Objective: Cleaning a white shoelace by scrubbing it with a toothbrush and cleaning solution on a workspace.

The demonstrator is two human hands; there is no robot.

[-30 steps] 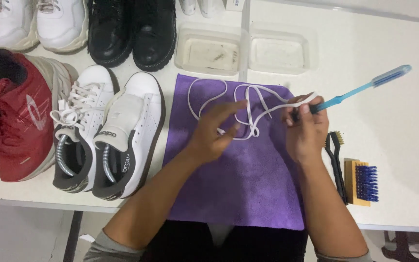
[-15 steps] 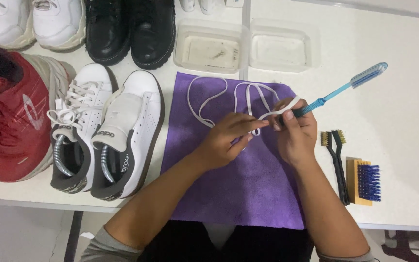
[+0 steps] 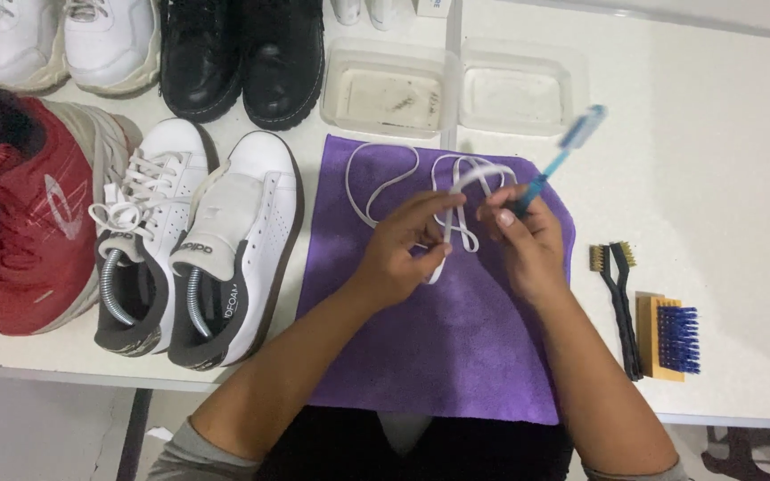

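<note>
While the left hand (image 3: 400, 254) pinches the white shoelace (image 3: 456, 200) taut over the purple cloth (image 3: 456, 347), the right hand (image 3: 520, 239) grips a blue toothbrush (image 3: 556, 160); scrubbing the lace needs steady tension.

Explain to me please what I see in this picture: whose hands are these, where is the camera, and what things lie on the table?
The camera sits on a person's head and looks down, so both bare hands are that person's own. The left hand pinches a white shoelace over a purple cloth. The right hand has a blue toothbrush in its grip and also touches the lace. On the white table lie white sneakers, red shoes, black boots, two clear trays and small brushes.
</note>
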